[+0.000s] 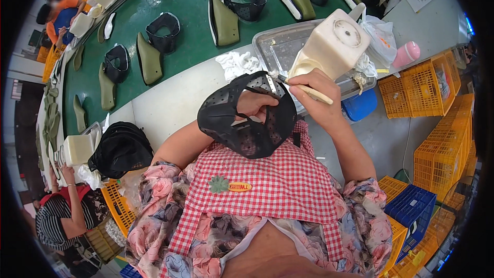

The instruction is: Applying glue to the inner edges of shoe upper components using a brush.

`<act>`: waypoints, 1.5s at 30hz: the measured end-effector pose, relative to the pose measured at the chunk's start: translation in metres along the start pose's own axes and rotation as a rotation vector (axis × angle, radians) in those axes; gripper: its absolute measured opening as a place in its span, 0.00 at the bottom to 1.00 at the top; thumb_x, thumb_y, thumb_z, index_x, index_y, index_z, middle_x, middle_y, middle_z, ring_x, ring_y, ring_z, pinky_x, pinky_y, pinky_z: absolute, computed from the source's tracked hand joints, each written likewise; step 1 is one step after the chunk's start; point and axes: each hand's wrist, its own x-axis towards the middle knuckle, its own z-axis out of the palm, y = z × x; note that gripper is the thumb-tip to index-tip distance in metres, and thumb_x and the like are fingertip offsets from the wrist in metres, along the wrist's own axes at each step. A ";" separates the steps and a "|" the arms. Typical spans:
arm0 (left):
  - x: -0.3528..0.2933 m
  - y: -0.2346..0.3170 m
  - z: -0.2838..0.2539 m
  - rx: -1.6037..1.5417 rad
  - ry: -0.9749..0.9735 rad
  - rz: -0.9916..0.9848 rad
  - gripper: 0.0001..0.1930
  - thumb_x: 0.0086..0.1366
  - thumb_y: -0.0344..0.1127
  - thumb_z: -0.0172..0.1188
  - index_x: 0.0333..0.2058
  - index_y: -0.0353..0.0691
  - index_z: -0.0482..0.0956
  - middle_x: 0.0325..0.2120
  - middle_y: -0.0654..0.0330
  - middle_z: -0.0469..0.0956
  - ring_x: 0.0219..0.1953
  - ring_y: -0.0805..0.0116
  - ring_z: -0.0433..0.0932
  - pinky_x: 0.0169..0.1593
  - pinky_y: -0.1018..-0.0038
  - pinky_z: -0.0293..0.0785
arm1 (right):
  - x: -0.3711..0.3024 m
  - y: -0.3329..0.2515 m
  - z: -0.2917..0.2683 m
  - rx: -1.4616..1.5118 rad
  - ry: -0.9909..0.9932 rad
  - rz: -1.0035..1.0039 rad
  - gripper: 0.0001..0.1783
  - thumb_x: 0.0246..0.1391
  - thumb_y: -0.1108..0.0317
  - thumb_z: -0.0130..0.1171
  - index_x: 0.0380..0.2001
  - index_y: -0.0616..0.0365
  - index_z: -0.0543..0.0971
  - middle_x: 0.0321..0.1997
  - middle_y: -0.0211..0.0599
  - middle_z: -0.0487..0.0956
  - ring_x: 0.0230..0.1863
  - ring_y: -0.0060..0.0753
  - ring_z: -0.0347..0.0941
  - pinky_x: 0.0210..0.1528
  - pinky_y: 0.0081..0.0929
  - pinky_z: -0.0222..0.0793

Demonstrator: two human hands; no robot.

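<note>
My left hand (252, 104) is closed on a black perforated shoe upper (225, 118), its fingers showing through the opening. A pale strip (271, 84) lies along the upper's edge nearest my right hand. With my right hand (320, 90) I grip a brush (320, 96) by its light wooden handle, its bristles at that edge; whether they touch it I cannot tell. Just beyond my right hand a white plastic container (329, 36) with a cut opening leans over a clear tray (270, 38). Crumpled white cloth (237, 65) lies beside the tray.
On the green belt (193, 36) stand several olive wedge soles (222, 23) and black uppers (244, 2). A pile of black uppers (122, 146) sits to my left. Yellow crates (445, 139), a blue crate (409, 208) and a pink bottle (407, 54) are at the right. Co-workers sit along the left.
</note>
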 end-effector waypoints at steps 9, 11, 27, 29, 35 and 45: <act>-0.007 -0.004 -0.018 0.050 0.034 0.172 0.16 0.71 0.40 0.57 0.51 0.38 0.80 0.39 0.64 0.83 0.34 0.74 0.80 0.35 0.75 0.76 | -0.050 0.021 0.001 -0.008 0.041 0.271 0.07 0.52 0.75 0.68 0.36 0.61 0.84 0.34 0.34 0.83 0.36 0.27 0.78 0.40 0.24 0.72; -0.012 -0.001 -0.017 -0.007 0.048 0.203 0.16 0.71 0.41 0.58 0.52 0.38 0.80 0.41 0.63 0.83 0.37 0.73 0.81 0.36 0.75 0.77 | -0.060 0.022 0.002 0.064 0.082 0.348 0.07 0.52 0.75 0.68 0.36 0.62 0.84 0.35 0.34 0.83 0.37 0.26 0.78 0.40 0.23 0.71; -0.002 0.011 -0.014 -0.208 -0.076 0.387 0.17 0.74 0.38 0.53 0.57 0.38 0.74 0.50 0.57 0.80 0.49 0.62 0.82 0.49 0.56 0.81 | -0.062 0.014 0.007 -0.068 0.288 0.297 0.07 0.51 0.74 0.69 0.35 0.60 0.85 0.33 0.37 0.83 0.35 0.31 0.78 0.40 0.26 0.72; 0.000 0.008 -0.016 -0.226 -0.063 0.377 0.17 0.74 0.38 0.52 0.57 0.38 0.74 0.50 0.56 0.80 0.49 0.61 0.81 0.49 0.55 0.81 | -0.074 0.019 0.009 -0.046 0.277 0.371 0.07 0.51 0.74 0.69 0.35 0.60 0.85 0.33 0.36 0.83 0.36 0.30 0.78 0.40 0.26 0.72; 0.011 -0.002 -0.027 -0.318 -0.132 0.320 0.17 0.74 0.36 0.52 0.57 0.37 0.74 0.50 0.54 0.80 0.50 0.60 0.81 0.50 0.53 0.81 | -0.076 0.009 0.000 0.003 0.361 0.446 0.06 0.51 0.74 0.68 0.35 0.60 0.85 0.33 0.35 0.83 0.36 0.28 0.78 0.40 0.25 0.72; 0.008 -0.009 -0.037 -0.278 -0.097 0.297 0.18 0.75 0.36 0.50 0.58 0.34 0.72 0.51 0.53 0.80 0.51 0.59 0.81 0.52 0.57 0.81 | -0.065 0.031 0.016 0.013 0.290 0.410 0.06 0.54 0.74 0.66 0.36 0.62 0.84 0.36 0.33 0.83 0.38 0.22 0.77 0.41 0.20 0.71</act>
